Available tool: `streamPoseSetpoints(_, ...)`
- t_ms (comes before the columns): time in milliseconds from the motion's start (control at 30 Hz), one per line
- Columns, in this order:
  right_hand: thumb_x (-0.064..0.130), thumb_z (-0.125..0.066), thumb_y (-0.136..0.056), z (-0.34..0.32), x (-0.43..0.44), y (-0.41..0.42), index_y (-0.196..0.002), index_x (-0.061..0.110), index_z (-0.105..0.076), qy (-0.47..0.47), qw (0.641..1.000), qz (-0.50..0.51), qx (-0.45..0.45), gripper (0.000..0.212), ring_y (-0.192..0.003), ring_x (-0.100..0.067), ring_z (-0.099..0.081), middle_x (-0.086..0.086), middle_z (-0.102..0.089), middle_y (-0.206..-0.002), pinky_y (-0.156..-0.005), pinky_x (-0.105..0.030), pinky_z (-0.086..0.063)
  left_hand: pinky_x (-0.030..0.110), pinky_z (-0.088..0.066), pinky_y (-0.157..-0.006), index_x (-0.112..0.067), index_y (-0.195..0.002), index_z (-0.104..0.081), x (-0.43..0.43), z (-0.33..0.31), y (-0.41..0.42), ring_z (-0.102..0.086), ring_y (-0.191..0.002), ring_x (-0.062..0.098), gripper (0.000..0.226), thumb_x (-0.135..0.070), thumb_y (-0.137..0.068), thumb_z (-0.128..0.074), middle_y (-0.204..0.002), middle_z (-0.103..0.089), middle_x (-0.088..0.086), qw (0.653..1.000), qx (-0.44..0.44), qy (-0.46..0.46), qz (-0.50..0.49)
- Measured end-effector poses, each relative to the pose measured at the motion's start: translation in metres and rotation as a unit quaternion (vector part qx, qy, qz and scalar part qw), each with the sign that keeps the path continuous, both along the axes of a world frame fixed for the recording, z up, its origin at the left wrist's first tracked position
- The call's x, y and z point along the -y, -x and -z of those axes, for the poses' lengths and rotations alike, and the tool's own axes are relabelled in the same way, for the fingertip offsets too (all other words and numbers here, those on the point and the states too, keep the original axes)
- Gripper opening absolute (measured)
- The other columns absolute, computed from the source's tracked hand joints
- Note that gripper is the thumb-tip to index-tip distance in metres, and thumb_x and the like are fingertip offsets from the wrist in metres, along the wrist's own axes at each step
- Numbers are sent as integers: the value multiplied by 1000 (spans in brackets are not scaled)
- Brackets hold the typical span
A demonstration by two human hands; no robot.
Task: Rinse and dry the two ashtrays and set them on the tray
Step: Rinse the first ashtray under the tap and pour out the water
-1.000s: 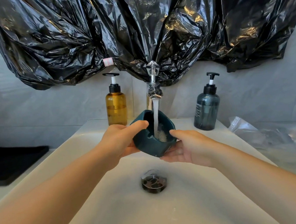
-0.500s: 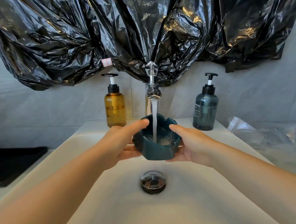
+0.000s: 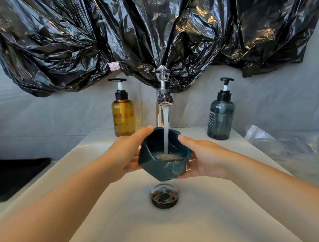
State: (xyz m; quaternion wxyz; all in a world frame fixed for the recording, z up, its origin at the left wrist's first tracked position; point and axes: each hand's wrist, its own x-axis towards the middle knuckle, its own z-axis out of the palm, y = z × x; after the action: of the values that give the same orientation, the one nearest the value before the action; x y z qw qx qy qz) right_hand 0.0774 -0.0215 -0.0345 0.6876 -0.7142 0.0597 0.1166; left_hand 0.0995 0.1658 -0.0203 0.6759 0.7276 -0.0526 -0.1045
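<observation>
The dark teal ashtray (image 3: 164, 155) was held over the sink (image 3: 125, 213), above the drain (image 3: 164, 198) and under the tap (image 3: 163, 104), whose running water landed inside it. It was tilted, with its open mouth facing up and toward the near side and its far rim highest. It had no clear long axis. The left hand (image 3: 123, 156) reached in from the near left, thumb on the far-left rim, fingers beneath. The right hand (image 3: 203, 155) mirrored it, thumb on the right rim. Each grip held the ashtray. The black tray (image 3: 12, 175) lay on the table, well to the left.
</observation>
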Motion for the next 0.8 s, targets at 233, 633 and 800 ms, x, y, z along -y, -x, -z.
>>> streamPoseSetpoints(233, 46, -46, -98, -3, 7, -4, -130, 3, -48, -44, 996, -11, -82, 54, -87, -34, -71, -24, -64, -118, -76, -41, -61, 28, -59, -55, -18, -103, -53, 1, 0, 1, -69, -79, 23, 26, -41, -93, -55, -92, -69, 11, 999, -29, -3, -22)
streamPoseSetpoints(633, 48, -45, -97, -6, 1, 1, -110, 22, -60, 40, 999, 29, -10, 32, -102, -30, -66, -10, -68, -114, -81, -46, -59, 34, -56, -78, -16, -115, -55, 3, 0, 0, -66, -96, 25, 42, -51, -91, -51, -108, -67, 7, 993, 21, -114, -21)
streamPoseSetpoints(800, 37, -48, -98, -8, 2, 4, -96, 21, -58, 9, 996, 82, -23, 19, -86, -26, -65, -9, -65, -97, -66, -42, -58, 36, -54, -88, -21, -107, -63, 0, -5, 2, -60, -101, 17, 26, -39, -89, -61, -107, -64, -4, 957, 210, -192, -60)
